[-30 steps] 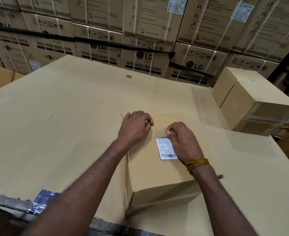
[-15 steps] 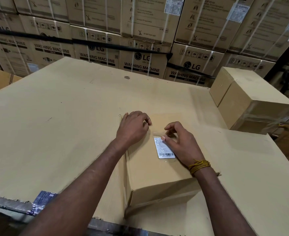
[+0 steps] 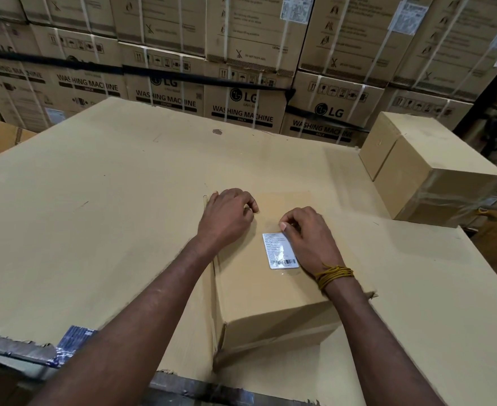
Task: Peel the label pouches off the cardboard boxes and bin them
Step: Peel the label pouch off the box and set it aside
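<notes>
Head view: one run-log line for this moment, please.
step: peeling | left hand: steadies box | right hand: picks at label pouch top corner | pouch: stuck on

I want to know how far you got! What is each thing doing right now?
Label pouch: stuck flat on the box, top corner being picked.
Small box: closed.
Left hand: pressing on the box's far corner.
Right hand: pinching the pouch's top edge.
Taped box: closed, apart, no hand on it.

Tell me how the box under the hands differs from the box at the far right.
The near box carries a white barcode label pouch on top; the far right box shows none. The left hand rests on the near box and the right hand works at its pouch; the far box is untouched. The far box is wrapped in clear tape. Both are plain brown cardboard.
</notes>
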`<control>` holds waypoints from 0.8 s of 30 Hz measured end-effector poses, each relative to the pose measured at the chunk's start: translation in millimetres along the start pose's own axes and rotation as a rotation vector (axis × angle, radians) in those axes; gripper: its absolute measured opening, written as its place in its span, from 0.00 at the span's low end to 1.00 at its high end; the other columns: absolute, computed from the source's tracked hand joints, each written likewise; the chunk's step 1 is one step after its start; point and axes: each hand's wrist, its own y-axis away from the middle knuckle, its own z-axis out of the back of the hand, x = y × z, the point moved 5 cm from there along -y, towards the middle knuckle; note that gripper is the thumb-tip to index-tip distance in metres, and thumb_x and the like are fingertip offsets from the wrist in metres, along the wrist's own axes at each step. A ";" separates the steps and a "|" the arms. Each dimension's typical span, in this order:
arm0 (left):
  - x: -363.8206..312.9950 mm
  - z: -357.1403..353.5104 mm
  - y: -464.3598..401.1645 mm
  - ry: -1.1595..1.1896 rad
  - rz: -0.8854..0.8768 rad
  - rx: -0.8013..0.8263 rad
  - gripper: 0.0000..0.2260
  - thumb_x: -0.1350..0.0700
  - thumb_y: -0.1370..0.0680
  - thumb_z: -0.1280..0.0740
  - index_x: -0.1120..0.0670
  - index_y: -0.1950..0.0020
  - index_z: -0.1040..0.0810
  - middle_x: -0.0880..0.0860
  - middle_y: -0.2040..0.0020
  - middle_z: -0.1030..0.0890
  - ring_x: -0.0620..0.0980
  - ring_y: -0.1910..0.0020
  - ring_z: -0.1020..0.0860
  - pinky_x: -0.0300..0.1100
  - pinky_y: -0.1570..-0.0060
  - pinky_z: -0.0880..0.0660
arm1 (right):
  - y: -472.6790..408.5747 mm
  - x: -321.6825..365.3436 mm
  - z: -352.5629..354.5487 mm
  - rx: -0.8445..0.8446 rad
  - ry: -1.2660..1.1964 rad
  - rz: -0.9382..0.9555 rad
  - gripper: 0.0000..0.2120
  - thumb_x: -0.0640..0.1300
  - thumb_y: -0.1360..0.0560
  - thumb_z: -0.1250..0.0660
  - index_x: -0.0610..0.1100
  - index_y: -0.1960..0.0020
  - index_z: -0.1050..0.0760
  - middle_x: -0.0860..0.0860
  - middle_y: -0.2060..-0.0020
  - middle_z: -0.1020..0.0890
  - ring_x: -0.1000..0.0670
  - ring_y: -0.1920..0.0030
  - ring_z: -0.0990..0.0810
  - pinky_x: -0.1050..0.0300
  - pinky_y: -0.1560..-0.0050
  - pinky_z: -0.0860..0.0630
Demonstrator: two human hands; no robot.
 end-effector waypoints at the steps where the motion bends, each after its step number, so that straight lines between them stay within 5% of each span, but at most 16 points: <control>1: -0.2 0.3 0.1 -0.003 0.000 0.000 0.08 0.58 0.22 0.39 0.46 0.51 0.22 0.47 0.43 0.21 0.47 0.38 0.27 0.47 0.31 0.43 | 0.9 0.8 -0.2 0.002 0.002 0.012 0.03 0.45 0.20 0.37 0.50 0.51 0.25 0.52 0.53 0.24 0.49 0.50 0.28 0.49 0.47 0.29; 8: -1.2 0.4 0.7 -0.009 0.002 0.008 0.08 0.57 0.22 0.39 0.47 0.50 0.22 0.47 0.43 0.21 0.47 0.38 0.28 0.47 0.31 0.43 | 7.2 7.2 9.1 -0.043 -0.138 -0.001 0.04 0.44 0.19 0.39 0.48 0.51 0.28 0.54 0.56 0.21 0.51 0.53 0.24 0.53 0.55 0.27; 12: -1.3 1.0 0.7 -0.005 0.004 0.014 0.08 0.57 0.22 0.39 0.45 0.52 0.23 0.46 0.44 0.21 0.47 0.39 0.27 0.48 0.30 0.43 | 13.8 10.4 13.4 -0.015 -0.259 -0.016 0.04 0.48 0.19 0.37 0.50 0.46 0.28 0.53 0.61 0.21 0.55 0.59 0.22 0.64 0.63 0.29; 15: -1.5 0.7 1.5 -0.001 0.003 0.020 0.08 0.57 0.22 0.39 0.45 0.52 0.24 0.46 0.44 0.21 0.47 0.38 0.28 0.47 0.30 0.44 | 16.8 6.0 11.0 0.045 -0.377 -0.062 0.13 0.48 0.21 0.32 0.55 0.39 0.30 0.52 0.62 0.19 0.54 0.59 0.20 0.69 0.63 0.27; 20: -2.8 3.1 2.9 -0.003 -0.006 0.008 0.07 0.58 0.22 0.38 0.46 0.53 0.24 0.46 0.44 0.21 0.47 0.37 0.28 0.47 0.31 0.44 | 18.6 -2.7 9.0 0.127 -0.557 -0.116 0.32 0.46 0.22 0.30 0.61 0.25 0.41 0.47 0.60 0.17 0.47 0.55 0.17 0.57 0.52 0.22; 24: -1.4 1.0 2.8 0.008 0.007 0.044 0.07 0.56 0.22 0.38 0.42 0.54 0.25 0.46 0.42 0.22 0.47 0.34 0.30 0.48 0.29 0.44 | 18.7 -1.9 13.4 0.086 -0.616 -0.148 0.34 0.44 0.22 0.30 0.58 0.23 0.43 0.47 0.59 0.15 0.54 0.56 0.16 0.67 0.54 0.24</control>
